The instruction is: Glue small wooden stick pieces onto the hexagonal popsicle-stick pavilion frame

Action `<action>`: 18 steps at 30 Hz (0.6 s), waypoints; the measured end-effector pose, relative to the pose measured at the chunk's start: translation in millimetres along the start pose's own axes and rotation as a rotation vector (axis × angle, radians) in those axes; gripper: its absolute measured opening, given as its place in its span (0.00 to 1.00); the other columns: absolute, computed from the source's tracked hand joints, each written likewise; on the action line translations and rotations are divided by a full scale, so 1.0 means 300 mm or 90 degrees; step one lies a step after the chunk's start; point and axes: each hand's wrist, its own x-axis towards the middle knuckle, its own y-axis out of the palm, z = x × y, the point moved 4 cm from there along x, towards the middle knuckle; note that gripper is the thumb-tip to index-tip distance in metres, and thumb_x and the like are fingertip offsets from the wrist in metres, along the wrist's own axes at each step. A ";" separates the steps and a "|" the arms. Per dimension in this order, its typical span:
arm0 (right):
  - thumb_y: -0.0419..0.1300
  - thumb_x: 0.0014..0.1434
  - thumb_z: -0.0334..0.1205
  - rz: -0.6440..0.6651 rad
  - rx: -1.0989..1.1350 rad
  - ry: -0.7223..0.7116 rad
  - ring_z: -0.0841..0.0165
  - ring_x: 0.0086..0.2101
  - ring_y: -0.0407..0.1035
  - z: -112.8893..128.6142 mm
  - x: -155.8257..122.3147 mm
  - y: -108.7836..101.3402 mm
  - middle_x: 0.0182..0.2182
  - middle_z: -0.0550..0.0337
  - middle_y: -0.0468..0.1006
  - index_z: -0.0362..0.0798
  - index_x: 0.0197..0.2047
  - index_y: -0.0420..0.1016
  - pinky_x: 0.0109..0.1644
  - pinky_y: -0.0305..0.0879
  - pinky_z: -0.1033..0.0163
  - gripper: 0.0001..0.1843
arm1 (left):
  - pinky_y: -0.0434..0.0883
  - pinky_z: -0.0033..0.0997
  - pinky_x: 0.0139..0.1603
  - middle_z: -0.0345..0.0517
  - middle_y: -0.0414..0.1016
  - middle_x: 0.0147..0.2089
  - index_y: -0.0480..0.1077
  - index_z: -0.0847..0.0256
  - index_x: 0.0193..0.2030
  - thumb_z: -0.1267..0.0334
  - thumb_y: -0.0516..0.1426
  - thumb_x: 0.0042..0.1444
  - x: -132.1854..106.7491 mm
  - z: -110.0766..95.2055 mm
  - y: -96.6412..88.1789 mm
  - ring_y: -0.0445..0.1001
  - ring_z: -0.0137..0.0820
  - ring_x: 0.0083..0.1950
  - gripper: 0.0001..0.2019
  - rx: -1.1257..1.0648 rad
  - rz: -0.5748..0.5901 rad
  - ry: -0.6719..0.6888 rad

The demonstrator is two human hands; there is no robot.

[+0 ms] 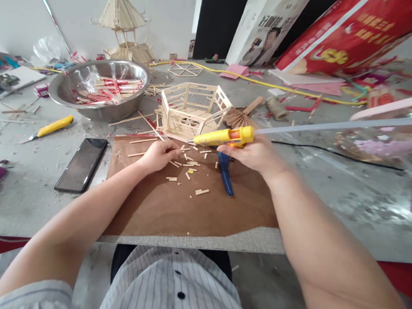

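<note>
My right hand [257, 154] is closed round a yellow glue gun [224, 137] whose nozzle points left; a long clear glue stick [335, 127] sticks out of its back to the right. My left hand [161, 154] pinches a short wooden stick piece just left of the nozzle. Both hover over a brown paper sheet [188, 205] strewn with several cut stick pieces [202, 192]. Just behind stands a hexagonal frame of wooden sticks [191, 110]. A blue-handled tool [226, 174] lies on the paper under my right hand.
A steel bowl [101, 88] of red-tipped sticks sits back left, with a yellow utility knife [50, 127] and a black phone [81, 163] nearer. A stick pagoda model [121, 24] stands at the wall. Red banners [348, 32] and paper scraps fill the back right.
</note>
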 end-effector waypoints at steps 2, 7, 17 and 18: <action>0.64 0.41 0.57 -0.053 0.043 0.038 0.66 0.27 0.70 -0.012 -0.004 -0.048 0.24 0.58 0.76 0.48 0.27 0.74 0.32 0.68 0.59 0.20 | 0.62 0.24 0.31 0.40 0.69 0.25 0.69 0.65 0.28 0.60 0.53 0.52 -0.001 -0.004 0.004 0.64 0.23 0.27 0.10 0.012 0.009 0.014; 0.64 0.38 0.61 -0.205 0.267 0.106 0.77 0.13 0.57 -0.045 -0.010 -0.168 0.19 0.58 0.72 0.45 0.23 0.68 0.15 0.53 0.67 0.25 | 0.62 0.24 0.32 0.41 0.70 0.25 0.70 0.66 0.28 0.61 0.53 0.52 0.000 -0.002 0.009 0.65 0.24 0.28 0.10 0.040 0.009 0.021; 0.54 0.57 0.39 -0.235 0.249 0.511 0.75 0.13 0.60 -0.332 -0.034 -0.171 0.16 0.67 0.65 0.44 0.32 0.65 0.20 0.58 0.66 0.07 | 0.61 0.24 0.31 0.40 0.70 0.25 0.70 0.65 0.28 0.60 0.53 0.52 0.001 0.000 0.008 0.64 0.24 0.28 0.11 0.064 0.000 0.010; 0.53 0.58 0.37 -0.206 0.240 0.514 0.75 0.14 0.60 -0.359 -0.033 -0.162 0.15 0.66 0.65 0.44 0.31 0.65 0.21 0.58 0.65 0.06 | 0.61 0.24 0.31 0.40 0.70 0.25 0.70 0.65 0.28 0.60 0.53 0.52 0.001 -0.001 0.008 0.64 0.24 0.27 0.11 0.065 -0.001 0.010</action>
